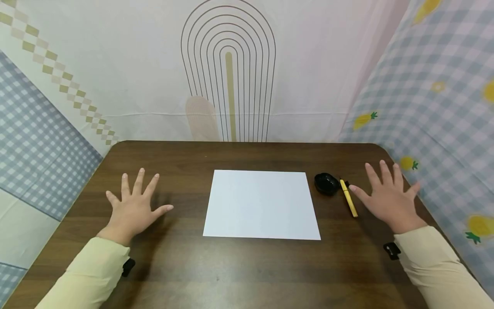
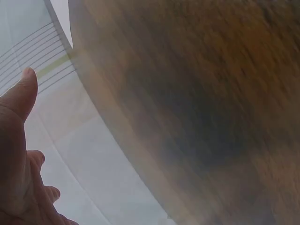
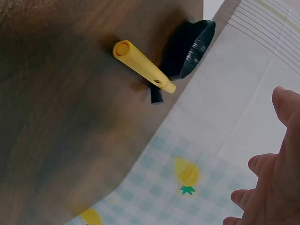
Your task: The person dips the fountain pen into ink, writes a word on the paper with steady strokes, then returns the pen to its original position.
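Observation:
My left hand (image 1: 133, 212) is spread above the left side of the table, palm down and holding nothing; its thumb and several fingertips show in the left wrist view. Between the hands lies a blank white sheet of paper (image 1: 260, 205). My right hand (image 1: 390, 201) is likewise spread over the right side, with nothing in its grasp. Just left of its thumb lies a slim yellow pen-like stick (image 1: 349, 198), seen larger as a yellow tube (image 3: 143, 65) in the right wrist view. Beside that sits a round, glossy black dish-like object (image 1: 326, 183) with a short black stub.
The brown wooden table (image 1: 247, 270) has rounded far corners. A white cloth (image 1: 146, 77) with arch lines hangs behind it. Blue checked cloth (image 1: 436, 128) with yellow fruit prints borders the right edge. A black wrist strap piece (image 1: 392, 251) shows at the right cuff.

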{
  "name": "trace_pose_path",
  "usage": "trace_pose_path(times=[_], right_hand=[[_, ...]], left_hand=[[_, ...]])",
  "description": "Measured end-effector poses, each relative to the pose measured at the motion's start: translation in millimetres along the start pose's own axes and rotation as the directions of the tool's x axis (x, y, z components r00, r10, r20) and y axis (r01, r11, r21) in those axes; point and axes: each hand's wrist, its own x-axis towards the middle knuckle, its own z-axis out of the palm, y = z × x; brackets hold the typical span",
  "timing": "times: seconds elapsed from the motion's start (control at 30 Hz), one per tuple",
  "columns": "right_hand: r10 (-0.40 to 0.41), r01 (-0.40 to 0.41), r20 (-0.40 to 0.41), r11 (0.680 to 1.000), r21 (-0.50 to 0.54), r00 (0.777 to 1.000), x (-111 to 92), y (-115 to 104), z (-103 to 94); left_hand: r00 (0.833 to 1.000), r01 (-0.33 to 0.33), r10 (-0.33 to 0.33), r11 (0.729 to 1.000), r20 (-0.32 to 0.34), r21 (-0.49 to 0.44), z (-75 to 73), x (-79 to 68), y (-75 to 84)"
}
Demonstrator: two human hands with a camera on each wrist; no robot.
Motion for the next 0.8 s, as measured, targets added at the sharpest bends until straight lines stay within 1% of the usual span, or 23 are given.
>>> trace_pose_path(times=[0.2, 0.37, 0.47, 0.63, 0.8], right_hand=[[0.007, -0.007, 0.008, 1.0, 0.0, 1.0, 3, 2, 6.4], [0.011, -0.011, 0.02, 1.0, 0.009, 1.0, 4, 4, 11.0], [0.012, -0.012, 0.024, 1.0, 0.012, 1.0, 4, 5, 13.9], [0.02, -0.02, 0.025, 1.0, 0.02, 1.0, 5, 4, 18.2], [0.029, -0.031, 0.042, 0.999, 0.036, 0.999, 7, 2, 22.9]], left_hand=[[0.999, -0.033, 0.033, 0.999, 0.0, -0.019, 6.7, 7.0, 6.9], [0.999, -0.053, 0.053, 0.998, 0.01, -0.015, 12.2, 11.7, 11.6], [0.998, -0.06, 0.061, 0.998, 0.022, -0.016, 15.1, 13.5, 14.1], [0.997, -0.072, 0.073, 0.997, 0.022, -0.029, 19.1, 15.3, 18.3], [0.995, -0.089, 0.09, 0.995, 0.032, -0.034, 25.0, 17.5, 23.6]])
